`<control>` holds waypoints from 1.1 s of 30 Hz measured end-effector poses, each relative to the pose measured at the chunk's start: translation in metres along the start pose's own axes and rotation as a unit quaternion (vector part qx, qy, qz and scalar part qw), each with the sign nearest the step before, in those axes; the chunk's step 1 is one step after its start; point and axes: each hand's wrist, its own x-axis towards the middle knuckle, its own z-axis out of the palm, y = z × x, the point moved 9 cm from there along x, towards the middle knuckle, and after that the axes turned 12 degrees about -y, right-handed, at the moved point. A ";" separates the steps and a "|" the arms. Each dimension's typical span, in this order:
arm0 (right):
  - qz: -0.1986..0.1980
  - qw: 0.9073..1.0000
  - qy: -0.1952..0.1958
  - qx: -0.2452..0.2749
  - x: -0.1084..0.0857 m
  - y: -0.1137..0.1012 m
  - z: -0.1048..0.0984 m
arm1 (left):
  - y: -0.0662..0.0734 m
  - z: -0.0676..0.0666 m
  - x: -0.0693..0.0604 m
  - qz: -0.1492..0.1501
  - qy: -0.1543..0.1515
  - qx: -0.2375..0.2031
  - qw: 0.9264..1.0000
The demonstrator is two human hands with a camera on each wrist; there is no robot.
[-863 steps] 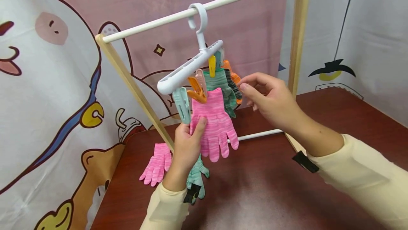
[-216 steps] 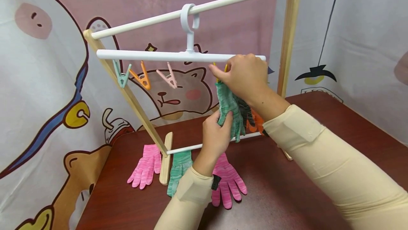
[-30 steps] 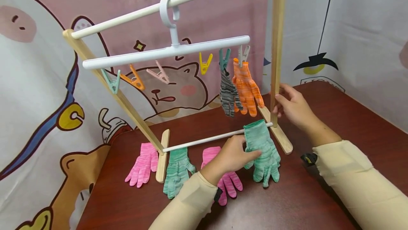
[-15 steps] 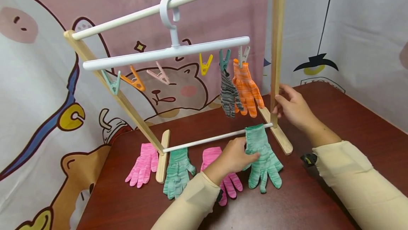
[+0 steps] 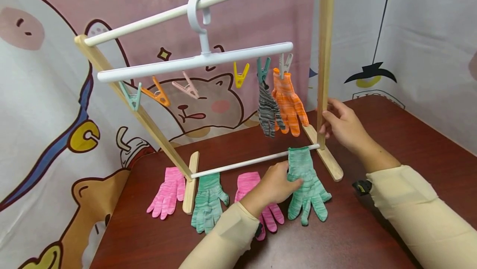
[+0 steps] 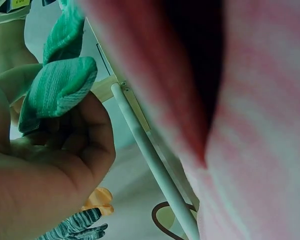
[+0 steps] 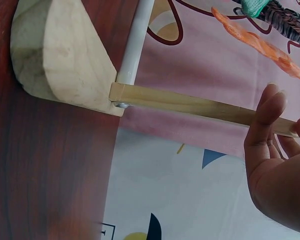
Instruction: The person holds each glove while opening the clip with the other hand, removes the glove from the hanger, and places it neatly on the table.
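My left hand (image 5: 277,182) pinches a green striped knit glove (image 5: 306,184) at its side, thumb in front, just in front of the rack's lower rod. The glove's fingers point down; whether they touch the table is unclear. In the left wrist view, curled fingers surround the glove's cuff (image 6: 57,90). At the right, my right hand (image 5: 344,126) grips the drying rack's wooden post (image 5: 325,61), which the right wrist view also shows between thumb and fingers. From the white hanger (image 5: 156,68), clips hold a grey-black glove (image 5: 269,111) and an orange glove (image 5: 288,103).
A pink glove (image 5: 168,192), another green glove (image 5: 208,198) and a second pink glove (image 5: 247,180), partly behind my left forearm, lie on the brown table (image 5: 335,236). A yellow clip (image 5: 240,75) and several other clips on the hanger hold nothing. Printed cloth hangs behind.
A pink glove has gone from the hanger to the table. The green glove has come off the yellow clip and moved down in my left hand. My right hand has moved to the post.
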 end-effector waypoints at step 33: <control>0.006 1.000 -0.004 0.003 0.003 0.001 0.000 | -0.013 0.002 0.000 -0.101 0.001 0.146 0.984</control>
